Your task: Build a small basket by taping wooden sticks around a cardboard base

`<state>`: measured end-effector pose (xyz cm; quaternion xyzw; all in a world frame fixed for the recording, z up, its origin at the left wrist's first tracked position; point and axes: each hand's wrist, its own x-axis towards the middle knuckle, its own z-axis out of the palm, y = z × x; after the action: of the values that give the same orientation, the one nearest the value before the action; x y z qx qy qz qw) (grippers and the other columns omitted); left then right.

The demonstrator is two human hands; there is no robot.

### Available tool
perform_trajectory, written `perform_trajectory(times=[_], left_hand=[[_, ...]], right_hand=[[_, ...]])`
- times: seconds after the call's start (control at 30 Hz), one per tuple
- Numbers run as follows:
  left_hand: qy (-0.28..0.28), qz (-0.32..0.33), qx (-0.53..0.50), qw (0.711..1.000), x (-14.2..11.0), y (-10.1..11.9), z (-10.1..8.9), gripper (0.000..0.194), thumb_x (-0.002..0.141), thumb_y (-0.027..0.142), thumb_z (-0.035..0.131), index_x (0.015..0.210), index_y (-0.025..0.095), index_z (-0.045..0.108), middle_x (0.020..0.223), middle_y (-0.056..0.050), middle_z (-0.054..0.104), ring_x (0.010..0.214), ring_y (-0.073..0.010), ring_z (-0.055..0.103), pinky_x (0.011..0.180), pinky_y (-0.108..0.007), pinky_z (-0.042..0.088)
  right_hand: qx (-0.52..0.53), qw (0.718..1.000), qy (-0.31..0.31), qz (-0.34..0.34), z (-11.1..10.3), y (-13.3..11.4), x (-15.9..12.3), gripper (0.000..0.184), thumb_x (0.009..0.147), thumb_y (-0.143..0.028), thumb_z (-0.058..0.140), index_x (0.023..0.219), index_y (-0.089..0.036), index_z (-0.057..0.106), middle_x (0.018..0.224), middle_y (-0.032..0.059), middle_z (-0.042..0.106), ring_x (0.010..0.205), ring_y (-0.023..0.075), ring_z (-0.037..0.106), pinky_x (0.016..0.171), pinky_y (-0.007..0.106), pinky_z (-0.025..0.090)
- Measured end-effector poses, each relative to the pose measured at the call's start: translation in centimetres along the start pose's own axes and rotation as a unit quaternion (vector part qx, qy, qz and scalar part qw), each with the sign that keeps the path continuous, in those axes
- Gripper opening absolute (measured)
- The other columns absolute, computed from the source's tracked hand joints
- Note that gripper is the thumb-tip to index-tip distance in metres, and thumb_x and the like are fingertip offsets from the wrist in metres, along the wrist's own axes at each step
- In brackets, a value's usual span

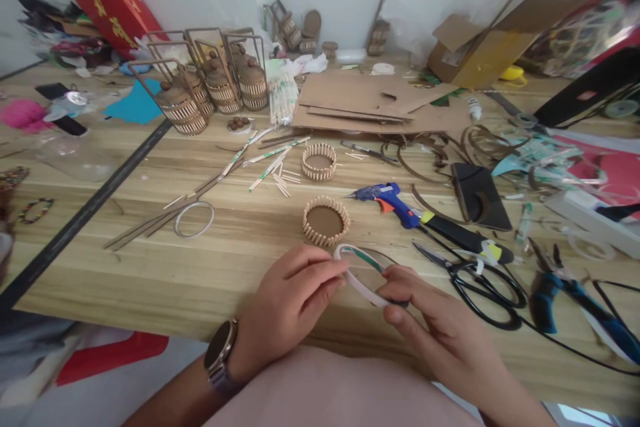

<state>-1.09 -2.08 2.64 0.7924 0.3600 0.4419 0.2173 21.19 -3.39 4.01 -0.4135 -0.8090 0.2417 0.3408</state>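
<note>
My left hand (300, 297) wears a watch and pinches the near-left edge of a thin white ring (365, 290) with green on part of its inner side. The ring's right side is gripped by my right hand (435, 323), between thumb and fingers. A small dark piece shows by the right fingertips; I cannot make out what it is. Just beyond the ring stands a round tray of short wooden sticks (326, 230) with a brown base. A similar stick ring (319, 163) sits farther back. Another thin white ring (195, 220) lies to the left.
On the right lie a blue glue gun (390, 200), black scissors (485, 287), pliers (560, 287) and a phone (480, 193). Loose sticks (285, 177), cardboard sheets (370, 100) and finished birdcage-like lidded baskets (185, 110) stand or lie farther back. A cardboard box (490, 47) is at the back right.
</note>
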Motion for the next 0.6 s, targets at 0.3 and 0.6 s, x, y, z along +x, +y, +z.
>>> perform_trajectory(times=[0.3, 0.6], left_hand=[[-0.035, 0.054, 0.079, 0.995, 0.23, -0.06, -0.21, 0.026, 0.094, 0.006, 0.051, 0.114, 0.018, 0.063, 0.097, -0.006, 0.069, 0.086, -0.0144, 0.063, 0.077, -0.024, 0.052], [-0.018, 0.071, 0.108, 0.991, 0.21, -0.09, 0.19, 0.017, 0.091, 0.006, 0.055, 0.102, 0.016, 0.062, 0.09, -0.006, 0.069, 0.082, -0.0153, 0.062, 0.078, -0.025, 0.05]], right_hand=[[-0.046, 0.999, 0.014, -0.012, 0.27, -0.34, 0.36, 0.014, 0.096, -0.026, 0.049, 0.088, -0.024, 0.06, 0.076, 0.0028, 0.068, 0.078, 0.0176, 0.068, 0.063, 0.025, 0.053], [-0.086, 0.994, 0.038, -0.057, 1.05, -0.14, 0.21, 0.008, 0.095, -0.019, 0.051, 0.094, -0.023, 0.058, 0.076, 0.0008, 0.064, 0.075, 0.0168, 0.061, 0.069, 0.028, 0.051]])
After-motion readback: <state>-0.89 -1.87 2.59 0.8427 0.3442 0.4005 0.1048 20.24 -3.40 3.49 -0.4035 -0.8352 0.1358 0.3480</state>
